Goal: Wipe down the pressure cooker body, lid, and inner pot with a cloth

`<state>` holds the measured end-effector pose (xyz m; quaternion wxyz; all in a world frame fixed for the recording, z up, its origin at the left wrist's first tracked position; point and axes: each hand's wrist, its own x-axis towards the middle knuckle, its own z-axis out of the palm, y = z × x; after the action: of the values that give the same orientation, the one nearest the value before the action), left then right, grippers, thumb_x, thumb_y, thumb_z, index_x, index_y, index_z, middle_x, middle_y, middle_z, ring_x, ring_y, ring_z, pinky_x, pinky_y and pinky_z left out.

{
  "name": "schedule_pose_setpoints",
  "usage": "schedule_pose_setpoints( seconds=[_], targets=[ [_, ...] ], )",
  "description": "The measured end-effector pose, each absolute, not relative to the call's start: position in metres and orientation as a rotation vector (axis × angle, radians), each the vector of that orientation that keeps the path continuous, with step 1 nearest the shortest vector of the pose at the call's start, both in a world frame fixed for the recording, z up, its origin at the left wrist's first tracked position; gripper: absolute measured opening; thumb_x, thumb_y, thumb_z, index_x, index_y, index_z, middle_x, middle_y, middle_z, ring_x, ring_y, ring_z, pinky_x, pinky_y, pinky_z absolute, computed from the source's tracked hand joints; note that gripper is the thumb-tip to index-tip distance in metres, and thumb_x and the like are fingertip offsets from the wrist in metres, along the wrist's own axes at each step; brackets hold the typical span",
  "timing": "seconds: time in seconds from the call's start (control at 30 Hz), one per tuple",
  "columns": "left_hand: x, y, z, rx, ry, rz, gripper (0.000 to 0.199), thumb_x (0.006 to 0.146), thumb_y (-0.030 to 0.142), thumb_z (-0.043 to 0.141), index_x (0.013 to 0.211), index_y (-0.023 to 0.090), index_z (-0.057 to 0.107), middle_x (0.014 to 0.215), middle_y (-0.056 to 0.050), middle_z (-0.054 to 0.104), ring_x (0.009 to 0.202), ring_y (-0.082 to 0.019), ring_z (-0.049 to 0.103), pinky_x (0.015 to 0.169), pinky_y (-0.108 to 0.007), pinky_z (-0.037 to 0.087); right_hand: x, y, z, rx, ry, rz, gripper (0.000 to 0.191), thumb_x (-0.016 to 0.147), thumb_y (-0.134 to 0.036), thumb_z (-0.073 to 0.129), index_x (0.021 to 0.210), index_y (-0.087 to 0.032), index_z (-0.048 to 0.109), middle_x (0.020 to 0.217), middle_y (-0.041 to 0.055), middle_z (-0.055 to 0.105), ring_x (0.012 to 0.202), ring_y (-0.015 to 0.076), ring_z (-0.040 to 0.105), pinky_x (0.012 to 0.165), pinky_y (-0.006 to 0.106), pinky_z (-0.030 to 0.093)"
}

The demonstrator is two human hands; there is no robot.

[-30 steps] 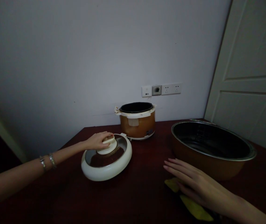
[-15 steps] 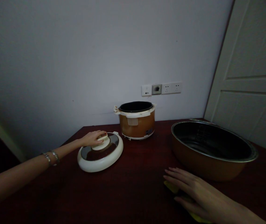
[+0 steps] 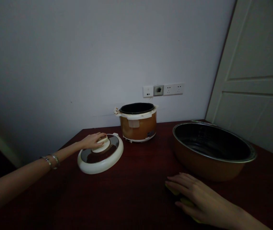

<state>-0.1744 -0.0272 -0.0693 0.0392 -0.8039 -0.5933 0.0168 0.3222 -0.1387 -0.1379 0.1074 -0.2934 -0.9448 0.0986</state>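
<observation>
My left hand [image 3: 93, 141] is closed round the cream knob of a rice cooker lid [image 3: 113, 158], which has a glass middle and a cream rim and lies on the dark red table. My right hand [image 3: 193, 196] lies palm down on the tabletop, its fingers curved over a yellow cloth [image 3: 173, 189]. Most of that cloth is hidden under the palm. Just beyond the right hand stands a large oval inner pot [image 3: 213, 167], brown outside and black inside.
Against the wall stands a brown rice cooker body [image 3: 138, 126] with a cream rim and a dark inside. Wall sockets [image 3: 173, 89] sit above it. A pale panelled door [image 3: 256, 64] is at the right. The dark red table [image 3: 136, 191] ends at the left, beyond the lid.
The whole view has shifted a little, so everything sits slightly further left. Both hands keep their holds on the lid knob and the cloth.
</observation>
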Motion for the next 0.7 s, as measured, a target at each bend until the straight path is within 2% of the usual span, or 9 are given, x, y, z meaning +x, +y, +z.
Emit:
schedule_pose_setpoints(
  seconds=[0.17, 0.33, 0.43, 0.5, 0.57, 0.6, 0.7],
  targets=[
    [-0.174, -0.025, -0.067, -2.475, -1.823, 0.017, 0.058, 0.079, 0.044, 0.045, 0.129, 0.017, 0.044, 0.128, -0.014, 0.054, 0.11, -0.027, 0.054, 0.089, -0.035, 0.041, 0.315, -0.142, -0.145, -0.851, -2.712, 0.171, 0.035, 0.085, -0.022, 0.053, 0.121, -0.024, 0.056, 0.103, 0.0073, 0.062, 0.095, 0.0204, 0.059, 0.082, 0.033, 0.048],
    [-0.163, -0.017, -0.044, -2.474, -1.821, 0.273, 0.06, 0.071, 0.049, 0.052, 0.123, 0.019, 0.051, 0.109, -0.014, 0.065, 0.093, -0.029, 0.06, 0.076, -0.036, 0.045, 0.311, -0.143, -0.148, -0.754, -2.64, -0.067, 0.022, 0.088, -0.018, 0.047, 0.102, -0.019, 0.064, 0.08, 0.0048, 0.059, 0.071, 0.0155, 0.056, 0.062, 0.026, 0.043],
    [-0.139, -0.009, -0.019, -2.404, -1.841, 0.522, 0.053, 0.063, 0.046, 0.06, 0.107, 0.017, 0.064, 0.089, -0.013, 0.069, 0.079, -0.028, 0.062, 0.07, -0.037, 0.046, 0.314, -0.147, -0.137, -0.684, -2.594, -0.163, 0.021, 0.087, -0.019, 0.048, 0.1, -0.017, 0.064, 0.075, 0.0047, 0.058, 0.067, 0.015, 0.054, 0.059, 0.026, 0.041],
    [-0.111, -0.009, 0.002, -2.317, -1.886, 0.657, 0.037, 0.064, 0.045, 0.06, 0.081, 0.015, 0.07, 0.072, -0.013, 0.067, 0.069, -0.027, 0.061, 0.065, -0.037, 0.046, 0.322, -0.151, -0.123, -0.644, -2.515, -0.199, 0.022, 0.087, -0.018, 0.049, 0.103, -0.017, 0.063, 0.075, 0.005, 0.06, 0.066, 0.0146, 0.054, 0.059, 0.026, 0.042],
    [-0.074, -0.015, 0.025, -2.356, -1.963, 0.737, 0.033, 0.067, 0.046, 0.059, 0.062, 0.015, 0.067, 0.057, -0.01, 0.061, 0.057, -0.024, 0.058, 0.058, -0.037, 0.046, 0.334, -0.155, -0.105, -0.622, -2.404, -0.209, 0.025, 0.087, -0.017, 0.049, 0.108, -0.016, 0.062, 0.077, 0.0059, 0.063, 0.066, 0.0143, 0.056, 0.059, 0.026, 0.043],
    [-0.052, -0.021, 0.036, -2.472, -2.022, 0.776, 0.035, 0.069, 0.048, 0.056, 0.059, 0.015, 0.066, 0.054, -0.01, 0.06, 0.053, -0.022, 0.056, 0.054, -0.035, 0.045, 0.343, -0.156, -0.094, -0.634, -2.34, -0.201, 0.026, 0.087, -0.017, 0.049, 0.11, -0.016, 0.061, 0.079, 0.0064, 0.065, 0.067, 0.0143, 0.058, 0.059, 0.026, 0.045],
    [0.013, -0.039, 0.062, -2.997, -2.023, 0.713, 0.039, 0.075, 0.051, 0.052, 0.069, 0.017, 0.069, 0.059, -0.008, 0.063, 0.052, -0.018, 0.056, 0.051, -0.031, 0.044, 0.378, -0.153, -0.062, -0.814, -2.113, -0.143, 0.026, 0.087, -0.024, 0.051, 0.11, -0.018, 0.062, 0.082, 0.0065, 0.069, 0.069, 0.0149, 0.063, 0.061, 0.025, 0.049]
  ],
)
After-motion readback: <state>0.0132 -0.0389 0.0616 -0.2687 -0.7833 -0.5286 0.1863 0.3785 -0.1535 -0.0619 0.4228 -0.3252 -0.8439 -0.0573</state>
